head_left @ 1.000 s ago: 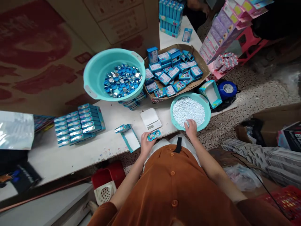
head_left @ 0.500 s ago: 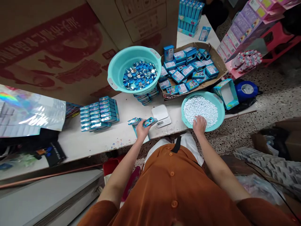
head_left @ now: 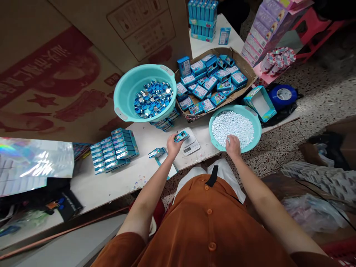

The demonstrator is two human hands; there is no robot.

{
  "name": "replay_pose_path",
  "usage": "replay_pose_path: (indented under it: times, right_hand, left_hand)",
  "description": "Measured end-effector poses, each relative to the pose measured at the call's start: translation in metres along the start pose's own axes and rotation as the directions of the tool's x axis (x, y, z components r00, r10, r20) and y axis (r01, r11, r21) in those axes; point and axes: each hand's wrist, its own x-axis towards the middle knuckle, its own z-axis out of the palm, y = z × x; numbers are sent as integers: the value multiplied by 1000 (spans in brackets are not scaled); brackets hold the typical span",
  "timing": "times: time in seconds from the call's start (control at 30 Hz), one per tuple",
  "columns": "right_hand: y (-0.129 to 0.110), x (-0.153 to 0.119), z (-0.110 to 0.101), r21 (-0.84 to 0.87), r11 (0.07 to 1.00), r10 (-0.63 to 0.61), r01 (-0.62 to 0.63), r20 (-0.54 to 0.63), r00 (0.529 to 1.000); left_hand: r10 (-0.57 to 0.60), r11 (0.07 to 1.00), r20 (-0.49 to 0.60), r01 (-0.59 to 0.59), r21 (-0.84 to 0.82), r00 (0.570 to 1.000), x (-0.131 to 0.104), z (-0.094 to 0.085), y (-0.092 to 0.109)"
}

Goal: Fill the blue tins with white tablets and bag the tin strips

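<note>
My left hand point(head_left: 174, 146) is closed around a small blue box point(head_left: 181, 136) with a round hole in its upper face. It holds the box by the left edge of the white digital scale point(head_left: 191, 142). My right hand point(head_left: 233, 146) is at the near side of a turquoise basin point(head_left: 259, 130) full of small white pellets point(head_left: 232, 127). Its fingertips are pinched together with a little white showing at them. Left of the scale, another blue box point(head_left: 156, 152) lies near a flat blue-edged piece point(head_left: 169, 168).
A second turquoise basin point(head_left: 122, 89) contains blue and silver caps point(head_left: 152, 98). Behind the pellets, a cardboard tray point(head_left: 249, 70) is heaped with blue boxes. Stacked blue boxes point(head_left: 114, 150) stand at left, below a large carton point(head_left: 91, 74). An open display box point(head_left: 260, 104) and blue tape roll point(head_left: 282, 97) sit at right.
My left hand has brought the blue box away from the other box, up toward the scale. My right hand's fingers have drawn together at the pellets. The whole view has shifted.
</note>
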Motion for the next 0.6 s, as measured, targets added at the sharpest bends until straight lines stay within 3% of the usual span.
replay_pose_path:
  times: [0.2,0.27,0.33,0.4,0.43,0.6]
  right_hand:
    - [-9,0,-8,-39,998,-41,41,-14,999]
    - [-26,-6,-6,-22,990,-137,139,72,988]
    - [-51,-17,6,69,952,-305,298,254,918]
    - [-78,-30,25,185,891,-453,415,428,782]
    - [-91,-36,36,201,887,-459,416,488,743]
    - [-128,-46,81,86,958,-262,275,652,711]
  left_hand:
    - [-65,997,-65,62,-47,996,-7,-12,1]
    - [-90,995,-84,86,-49,992,-13,-18,0]
    - [-135,990,-103,130,-51,985,-21,-24,-2]
    - [-178,984,-116,174,-48,977,-29,-28,-6]
    - [-196,980,-123,191,-47,973,-33,-30,-8]
    - [-254,967,-152,245,-74,955,-56,-39,-19]
